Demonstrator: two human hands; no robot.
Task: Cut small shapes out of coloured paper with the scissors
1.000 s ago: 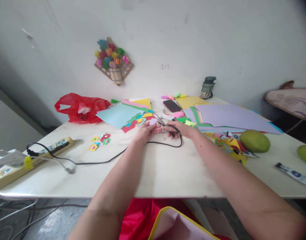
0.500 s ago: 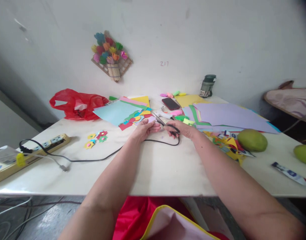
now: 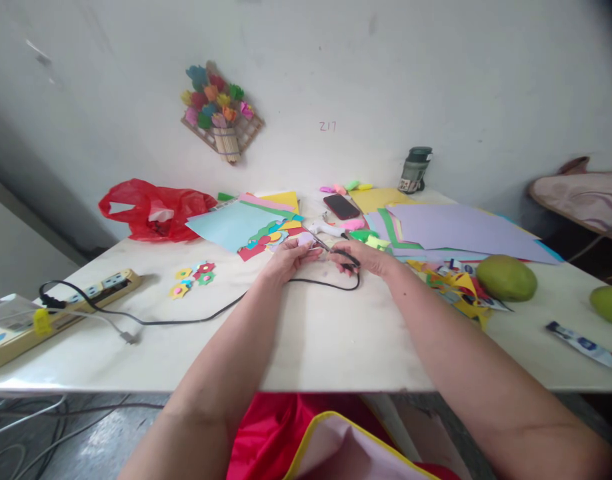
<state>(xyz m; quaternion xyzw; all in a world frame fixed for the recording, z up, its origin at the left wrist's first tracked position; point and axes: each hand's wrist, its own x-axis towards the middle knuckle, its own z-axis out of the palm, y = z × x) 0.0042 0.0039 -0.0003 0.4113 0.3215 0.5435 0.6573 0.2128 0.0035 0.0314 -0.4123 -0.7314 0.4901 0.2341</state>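
My right hand point(image 3: 363, 257) is closed around the black handles of a pair of scissors point(image 3: 348, 255), whose metal blades point up and to the left. Between the fingertips of my left hand point(image 3: 289, 258) is a small piece of lavender paper point(image 3: 306, 238), close to the blades. Their tips lie near the paper; I cannot make out how far they cut into it. Just beyond the left hand lie overlapping coloured paper cut-outs point(image 3: 271, 237). A white glue gun point(image 3: 326, 229) rests behind the scissors, and its black cord point(image 3: 206, 321) runs below both hands.
Paper flowers point(image 3: 205, 279) and a power strip point(image 3: 111, 285) are at left, with a red plastic bag point(image 3: 136, 227) behind. At right are paper sheets point(image 3: 451, 227), yellow scraps point(image 3: 469, 293), a green mango point(image 3: 506, 278) and a tube point(image 3: 586, 347). A phone point(image 3: 341, 207) and bottle point(image 3: 415, 172) stay farther back.
The scissor blades, spread apart before, have come together beside the lavender paper. Both hands keep nearly the same place, and the view has shifted slightly.
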